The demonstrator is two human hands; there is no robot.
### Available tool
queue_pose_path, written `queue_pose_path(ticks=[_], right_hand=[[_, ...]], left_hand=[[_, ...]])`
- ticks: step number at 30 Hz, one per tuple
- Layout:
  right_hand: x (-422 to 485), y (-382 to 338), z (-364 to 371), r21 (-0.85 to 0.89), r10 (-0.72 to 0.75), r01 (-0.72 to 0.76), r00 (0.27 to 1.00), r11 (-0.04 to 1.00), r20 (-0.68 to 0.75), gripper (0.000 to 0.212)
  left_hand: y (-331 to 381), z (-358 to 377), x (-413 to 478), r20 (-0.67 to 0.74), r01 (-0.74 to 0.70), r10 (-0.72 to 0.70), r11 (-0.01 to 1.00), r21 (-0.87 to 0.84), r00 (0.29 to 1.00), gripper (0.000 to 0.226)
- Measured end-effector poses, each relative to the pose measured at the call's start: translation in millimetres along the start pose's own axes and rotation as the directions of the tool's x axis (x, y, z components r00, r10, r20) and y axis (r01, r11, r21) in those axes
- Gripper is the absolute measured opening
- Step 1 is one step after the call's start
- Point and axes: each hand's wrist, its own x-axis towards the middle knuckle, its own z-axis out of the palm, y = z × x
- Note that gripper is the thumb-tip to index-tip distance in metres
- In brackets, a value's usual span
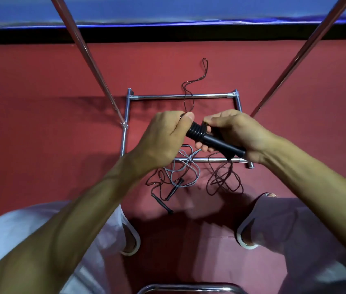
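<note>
Head: 2 hands (163, 141) (237, 132), likely skipping-rope handle (216, 143)

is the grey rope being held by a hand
No, the grey rope lies on the floor; the left hand and right hand grip the black handle.

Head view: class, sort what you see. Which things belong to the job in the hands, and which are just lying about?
In the job:
- left hand and right hand, both gripping
- black handle
- dark cord trailing from it

Lying about:
- grey rope on the floor
- chrome frame
- red carpet
</note>
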Motion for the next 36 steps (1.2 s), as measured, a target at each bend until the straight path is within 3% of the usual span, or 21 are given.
queue_pose_path(ticks=[3,7,11,17,21,24,27,33,36], right_hand=[[4,1,-1,-0.036,-0.064,0.062,0.995,0.997,-0.073,0.034],[8,3,-4,-0.261,-0.230,0.176,0.954,0.949,-0.194,0.042],[7,2,-1,-0.271,-0.280,0.217,0.935,0.938,-0.218,0.051],[6,0,3,-0.176,-0.219,0.184,0.953,0.967,-0.208,0.044],[12,-5,-4,-0.060,-0.046,0.044,0.998,0.997,-0.031,0.038],[13,-10,-12,-0.085,0.044,-0.041,0.999,0.995,0.032,0.035],[12,-14,-15,-0.099,0.044,-0.042,0.999,0.994,0.025,0.028],[18,0,-22,0.159,0.228,-0.288,0.921,0.944,0.316,0.050],[25,9,-15,0.268,0.288,-0.366,0.913,0.891,0.289,0.047]], left_hand=[[-1,0,-1,-0.008,0.043,-0.042,0.999,0.020,0.999,0.050],[5,4,-2,-0.015,0.075,-0.075,0.997,0.016,0.997,0.057],[8,-1,-1,-0.031,0.066,-0.067,0.997,-0.033,0.997,0.055],[6,-2,1,0.031,0.117,-0.115,0.988,-0.102,0.993,0.050],[5,-10,2,0.163,0.216,-0.178,0.942,-0.257,0.970,0.043],[11,-11,3,0.276,0.376,-0.273,0.805,-0.460,0.922,0.043],[17,-12,7,0.363,0.468,-0.301,0.650,-0.599,0.882,0.045],[11,-13,8,0.498,0.619,-0.371,0.399,-0.676,0.783,0.043],[4,-10,11,0.583,0.695,-0.421,0.185,-0.695,0.695,0.039]])
